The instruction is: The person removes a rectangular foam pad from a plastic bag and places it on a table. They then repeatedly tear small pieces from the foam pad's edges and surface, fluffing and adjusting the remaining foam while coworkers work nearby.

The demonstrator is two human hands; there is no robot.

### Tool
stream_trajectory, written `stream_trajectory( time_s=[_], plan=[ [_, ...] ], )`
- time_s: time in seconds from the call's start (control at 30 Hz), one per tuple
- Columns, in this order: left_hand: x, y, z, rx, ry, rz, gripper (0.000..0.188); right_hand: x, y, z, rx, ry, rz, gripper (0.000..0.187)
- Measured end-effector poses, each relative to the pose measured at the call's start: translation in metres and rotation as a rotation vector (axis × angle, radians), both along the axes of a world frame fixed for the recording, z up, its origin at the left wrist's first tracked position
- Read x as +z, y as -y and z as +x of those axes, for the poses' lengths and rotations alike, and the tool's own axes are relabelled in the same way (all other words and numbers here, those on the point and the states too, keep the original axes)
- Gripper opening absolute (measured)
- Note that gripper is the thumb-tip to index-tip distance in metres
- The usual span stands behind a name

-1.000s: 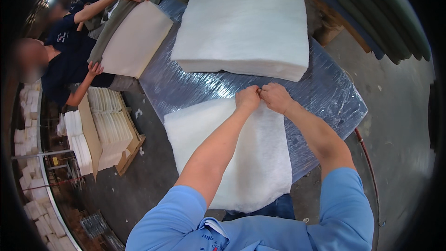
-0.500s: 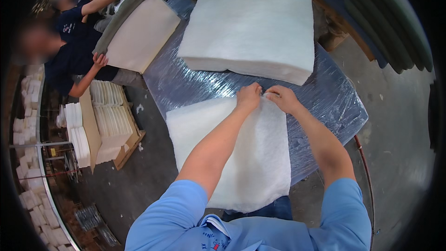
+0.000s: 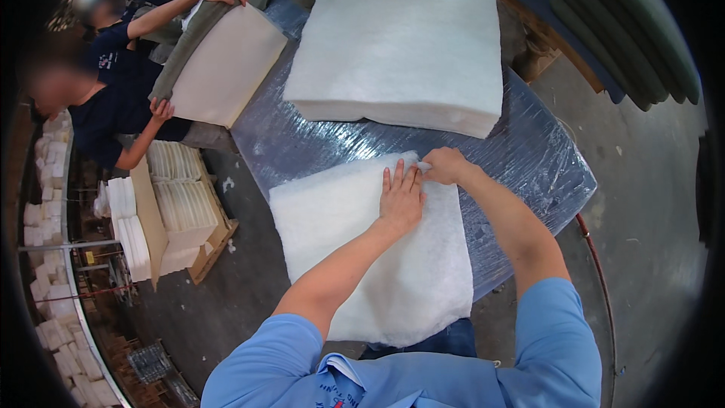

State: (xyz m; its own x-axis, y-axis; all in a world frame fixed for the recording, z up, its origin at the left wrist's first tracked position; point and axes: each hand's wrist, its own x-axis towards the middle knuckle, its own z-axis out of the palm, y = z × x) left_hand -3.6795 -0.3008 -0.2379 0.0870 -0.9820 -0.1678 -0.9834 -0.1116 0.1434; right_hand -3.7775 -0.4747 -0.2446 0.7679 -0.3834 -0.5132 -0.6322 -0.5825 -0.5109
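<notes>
the white sheet (image 3: pixel 415 272) is soft and fluffy, roughly four-sided, with fuzzy, uneven borders and a greyish shade down its middle; it lies over the near side of the film-wrapped table (image 3: pixel 532 159), its lower end reaching toward the wearer's body. at its far edge, toward the middle of the table, the material is ruffled into a small loose tuft. the left hand (image 3: pixel 402 196) rests palm down on the sheet just beside this tuft, fingers extended and slightly spread, while the right hand (image 3: pixel 444 166) is curled, pinching the tuft between thumb and fingers. on the far side of the table stands a thick white stack (image 3: pixel 393 38), square-cornered and flat on top, apart from the sheet. on the floor left of the table, a wooden pallet (image 3: pixel 214 251) bears piles of white slabs (image 3: pixel 181 208) with an upright tan board (image 3: pixel 151 219) among them. well off to the table's lower left is a grey mesh object (image 3: pixel 151 363), perhaps a wire basket, too blurred to be sure. at the table's far left, a co-worker in a dark shirt (image 3: pixel 124 94) grips a pale panel (image 3: pixel 223 64) with both hands.
</notes>
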Motion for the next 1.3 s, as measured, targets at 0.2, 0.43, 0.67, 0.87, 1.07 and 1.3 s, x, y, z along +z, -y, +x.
stream_trajectory(
  time_s=[0.2,0.43,0.67,0.87,1.07,1.3],
  plan=[
    [-0.006,0.006,-0.003,0.001,0.068,0.156,0.065,-0.015,-0.014,-0.003,-0.07,0.091,-0.066,0.024],
    [-0.01,0.011,-0.002,-0.034,0.137,0.269,0.064,-0.038,-0.017,-0.025,0.019,0.399,-0.155,0.017],
    [-0.008,0.018,-0.006,-0.007,0.137,0.33,0.065,-0.029,-0.021,-0.041,0.03,0.576,-0.082,0.025],
    [-0.002,0.017,-0.009,0.031,0.111,0.248,0.068,-0.017,-0.029,-0.066,-0.837,0.564,0.447,0.075],
    [0.011,-0.003,-0.013,-0.008,0.058,0.161,0.069,-0.021,-0.053,-0.057,-0.869,0.234,0.34,0.056],
    [0.014,-0.003,-0.021,-0.039,0.096,0.193,0.072,-0.045,-0.079,-0.049,-0.962,0.563,0.219,0.038]
  ],
)
